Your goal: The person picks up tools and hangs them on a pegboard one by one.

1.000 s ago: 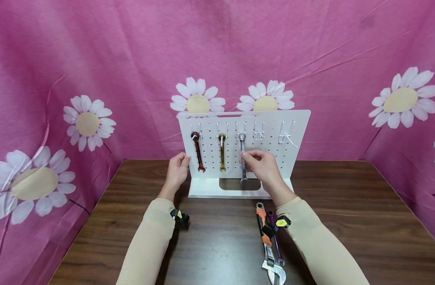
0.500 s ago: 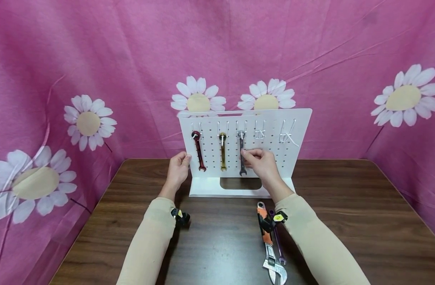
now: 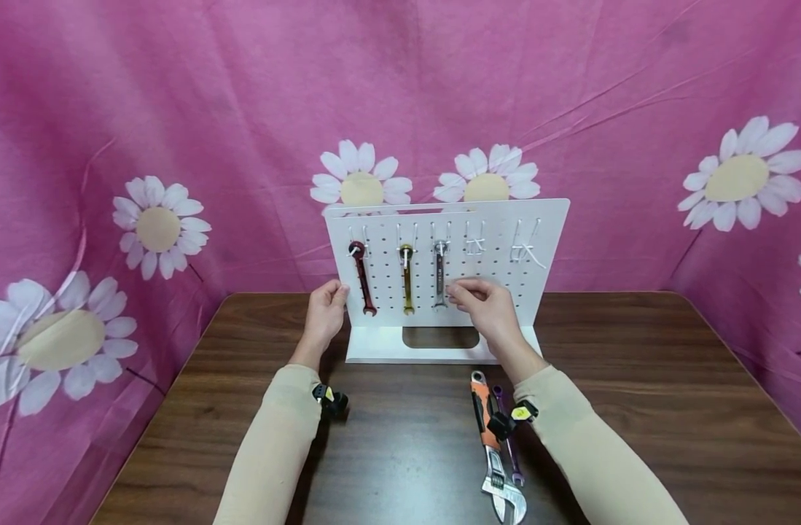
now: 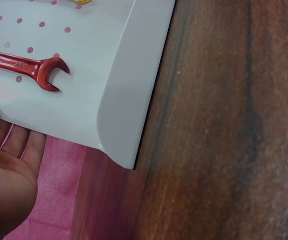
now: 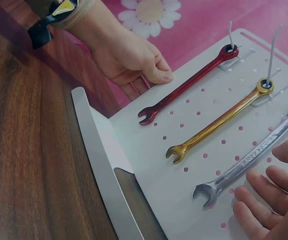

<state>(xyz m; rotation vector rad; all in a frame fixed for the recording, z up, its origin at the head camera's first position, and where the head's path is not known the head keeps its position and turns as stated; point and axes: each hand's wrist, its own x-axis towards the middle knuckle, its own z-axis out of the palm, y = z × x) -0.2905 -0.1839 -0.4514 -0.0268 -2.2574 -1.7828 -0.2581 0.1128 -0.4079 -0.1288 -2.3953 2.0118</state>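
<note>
A white pegboard stand (image 3: pixel 377 345) stands upright on the table. My left hand (image 3: pixel 324 313) grips its left edge, thumb in front and fingers behind, as the left wrist view also shows. From the hooks hang a red combination wrench (image 3: pixel 364 281), a gold one (image 3: pixel 407 281) and a silver one (image 3: pixel 439 273), each by its ring end. Just right of the silver wrench is my right hand (image 3: pixel 490 312). In the right wrist view its loosely bent fingers (image 5: pixel 264 192) hold nothing, and the silver wrench hangs free beside them.
On the table (image 3: pixel 400 452) before the stand lie an adjustable wrench (image 3: pixel 494 467) with an orange and black handle and a purple wrench (image 3: pixel 514 463), partly covered by the right wrist camera. Two bare hooks (image 3: pixel 475 244) are on the board's right side. A pink flowered cloth (image 3: pixel 269 109) hangs behind.
The silver wrench has swung from tilted to hanging straight on its hook. My right hand has let go of it and moved slightly right. The left hand keeps its grip on the board.
</note>
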